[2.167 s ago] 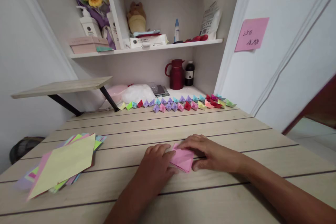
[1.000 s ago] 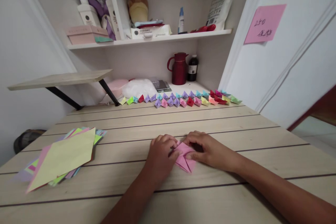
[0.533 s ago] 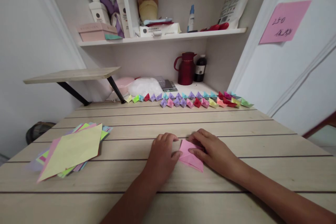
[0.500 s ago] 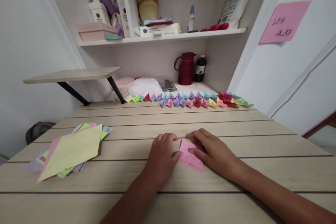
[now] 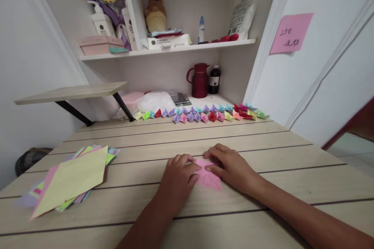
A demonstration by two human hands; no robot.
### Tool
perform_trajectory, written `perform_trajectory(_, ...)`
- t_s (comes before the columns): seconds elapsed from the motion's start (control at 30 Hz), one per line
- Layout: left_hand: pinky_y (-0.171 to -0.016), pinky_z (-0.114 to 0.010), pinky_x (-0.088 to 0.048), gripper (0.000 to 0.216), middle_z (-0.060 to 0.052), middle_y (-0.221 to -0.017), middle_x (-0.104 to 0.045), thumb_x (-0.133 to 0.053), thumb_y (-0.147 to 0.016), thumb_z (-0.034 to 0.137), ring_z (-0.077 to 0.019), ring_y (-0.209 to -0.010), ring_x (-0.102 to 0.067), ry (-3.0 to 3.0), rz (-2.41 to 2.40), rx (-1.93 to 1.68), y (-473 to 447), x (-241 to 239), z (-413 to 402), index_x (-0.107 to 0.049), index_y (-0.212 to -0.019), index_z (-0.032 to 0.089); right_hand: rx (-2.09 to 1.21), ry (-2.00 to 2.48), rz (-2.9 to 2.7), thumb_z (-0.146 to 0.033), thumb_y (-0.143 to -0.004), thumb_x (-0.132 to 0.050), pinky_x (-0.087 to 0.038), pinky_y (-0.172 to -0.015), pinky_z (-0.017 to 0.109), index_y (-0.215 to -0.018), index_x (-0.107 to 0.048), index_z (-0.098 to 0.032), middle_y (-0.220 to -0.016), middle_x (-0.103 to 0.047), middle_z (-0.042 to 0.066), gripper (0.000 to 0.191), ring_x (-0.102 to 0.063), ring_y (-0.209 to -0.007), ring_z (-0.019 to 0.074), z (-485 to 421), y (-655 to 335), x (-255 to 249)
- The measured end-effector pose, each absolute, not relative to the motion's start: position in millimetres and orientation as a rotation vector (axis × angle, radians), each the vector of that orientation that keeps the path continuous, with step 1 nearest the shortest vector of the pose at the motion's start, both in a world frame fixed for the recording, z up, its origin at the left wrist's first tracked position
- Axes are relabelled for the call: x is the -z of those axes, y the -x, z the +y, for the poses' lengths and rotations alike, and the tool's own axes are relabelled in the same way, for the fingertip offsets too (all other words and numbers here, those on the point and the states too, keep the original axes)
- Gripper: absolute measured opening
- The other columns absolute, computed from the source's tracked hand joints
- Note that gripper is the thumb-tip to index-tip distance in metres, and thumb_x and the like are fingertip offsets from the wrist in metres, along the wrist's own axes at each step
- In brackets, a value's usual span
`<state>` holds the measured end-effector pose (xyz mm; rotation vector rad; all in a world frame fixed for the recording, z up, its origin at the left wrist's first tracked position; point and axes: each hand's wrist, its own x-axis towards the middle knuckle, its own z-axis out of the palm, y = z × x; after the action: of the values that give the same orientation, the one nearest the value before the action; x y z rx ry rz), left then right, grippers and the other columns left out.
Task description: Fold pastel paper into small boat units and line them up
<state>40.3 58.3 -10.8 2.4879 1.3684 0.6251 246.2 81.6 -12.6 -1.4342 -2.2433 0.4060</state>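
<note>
A folded piece of pink paper [image 5: 209, 179] lies on the table between my hands. At its left edge is my left hand [image 5: 179, 177], its index finger reaching over the paper and its thumb beside it. My right hand [image 5: 230, 169] grips the paper's upper right part, thumb on top and the other fingers curled around the far side. The fingers partly cover the folds, and the paper's far edge is hard to make out.
Several coloured paper boats [image 5: 212, 116] stand in rows at the table's back. A pile of coloured sheets [image 5: 76, 177] lies at left, near a small raised shelf [image 5: 73, 91]. A red jug [image 5: 200, 81] and dark bottle [image 5: 214, 81] stand behind. A pink note [image 5: 291, 33] hangs at right.
My left index finger has moved right, onto the pink paper. The paper now looks more spread at its near side. My right hand keeps its hold. The view has shifted slightly right and up.
</note>
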Motion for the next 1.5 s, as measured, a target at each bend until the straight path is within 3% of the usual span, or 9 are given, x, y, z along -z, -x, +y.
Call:
perform_trajectory(0.1, -0.093, -0.041, -0.038, 0.024, -0.003, -0.112, -0.060, -0.057, -0.081, 0.015, -0.0224, -0.106, -0.051, -2.465, 1.393, -0.632, -41.4, 10.9, 57.4, -0.064, -0.102, 0.026, -0.335, 1.502, -2.268, -0.038, -0.078, -0.066, -0.038, -0.075, 0.035, -0.097, -0.063, -0.025, -0.093, -0.062, 0.005, 0.023, -0.055, -0.088, 0.0237, 81.3, -246.6, 10.3)
perform_trajectory(0.27, -0.102, -0.041, -0.032, 0.049, -0.006, -0.129, -0.051, -0.058, -0.079, 0.017, -0.0229, -0.120, -0.044, -2.400, 1.416, -0.695, -41.3, 14.4, 57.7, -0.049, -0.126, 0.026, -0.463, 1.416, -2.258, -0.026, -0.077, -0.065, -0.037, -0.077, 0.034, -0.085, -0.062, -0.024, -0.087, -0.063, 0.002, 0.009, -0.055, -0.087, 0.0213, 80.1, -245.3, 8.2)
perform_trajectory(0.4, -0.103, -0.041, -0.031, 0.047, -0.005, -0.128, -0.053, -0.059, -0.078, 0.022, -0.0234, -0.120, -0.045, -2.336, 1.437, -0.687, -39.6, 16.5, 59.2, -0.051, -0.123, 0.028, -0.547, 1.339, -2.244, -0.022, -0.076, -0.065, -0.038, -0.076, 0.033, -0.079, -0.063, -0.024, -0.082, -0.062, 0.001, 0.004, -0.055, -0.084, 0.0200, 80.5, -246.3, 8.6)
perform_trajectory(0.6, -0.103, -0.044, -0.029, 0.051, -0.006, -0.132, -0.051, -0.057, -0.077, 0.025, -0.0256, -0.123, -0.043, -2.321, 1.481, -0.655, -44.2, 19.5, 57.4, -0.046, -0.128, 0.028, -0.517, 1.360, -2.255, -0.029, -0.075, -0.068, -0.038, -0.078, 0.035, -0.099, -0.063, -0.025, -0.090, -0.064, 0.003, 0.025, -0.055, -0.087, 0.0217, 80.6, -242.9, 9.8)
perform_trajectory(0.8, -0.101, -0.048, -0.031, 0.028, -0.006, -0.126, -0.055, -0.059, -0.074, 0.029, -0.0269, -0.122, -0.044, -2.293, 1.519, -0.512, -56.2, 3.7, 64.0, -0.054, -0.102, 0.026, -0.560, 1.245, -2.283, -0.023, -0.078, -0.064, -0.036, -0.087, 0.038, -0.094, -0.064, -0.026, -0.097, -0.064, 0.002, 0.016, -0.054, -0.097, 0.0228, 76.1, -237.0, 11.7)
perform_trajectory(0.97, -0.101, -0.045, -0.032, 0.030, -0.006, -0.129, -0.052, -0.069, -0.066, 0.034, -0.0262, -0.123, -0.043, -2.215, 1.517, -0.456, -58.8, -6.1, 73.4, -0.051, -0.089, 0.024, -0.623, 1.251, -2.219, -0.016, -0.071, -0.066, -0.038, -0.081, 0.034, -0.102, -0.062, -0.027, -0.096, -0.065, 0.002, 0.032, -0.056, -0.094, 0.0222, 78.7, -238.4, 11.8)
perform_trajectory(1.1, -0.103, -0.045, -0.029, 0.024, -0.005, -0.131, -0.052, -0.069, -0.068, 0.030, -0.0243, -0.124, -0.042, -2.159, 1.501, -0.587, -57.6, 0.3, 70.9, -0.050, -0.080, 0.023, -0.512, 1.388, -2.219, -0.026, -0.067, -0.072, -0.036, -0.082, 0.037, -0.107, -0.063, -0.027, -0.102, -0.065, 0.005, 0.041, -0.055, -0.099, 0.0270, 82.2, -241.6, 12.4)
perform_trajectory(1.33, -0.098, -0.041, -0.032, 0.023, -0.003, -0.118, -0.059, -0.071, -0.063, 0.018, -0.0229, -0.115, -0.048, -2.110, 1.517, -0.738, -61.6, 5.6, 65.9, -0.049, -0.071, 0.021, -0.566, 1.372, -2.181, -0.018, -0.066, -0.068, -0.033, -0.078, 0.033, -0.082, -0.060, -0.023, -0.087, -0.064, 0.001, 0.019, -0.054, -0.088, 0.0218, 77.4, -241.1, 6.7)
perform_trajectory(1.5, -0.076, -0.030, -0.041, 0.014, 0.003, -0.075, -0.061, -0.064, -0.065, 0.015, -0.0159, -0.074, -0.055, -2.015, 1.437, -0.829, -64.7, 7.8, 66.2, -0.056, -0.075, 0.021, -0.786, 1.173, -2.090, -0.013, -0.069, -0.063, -0.033, -0.063, 0.025, -0.076, -0.054, -0.021, -0.070, -0.056, -0.004, 0.014, -0.050, -0.069, 0.0141, 76.3, -241.8, 8.3)
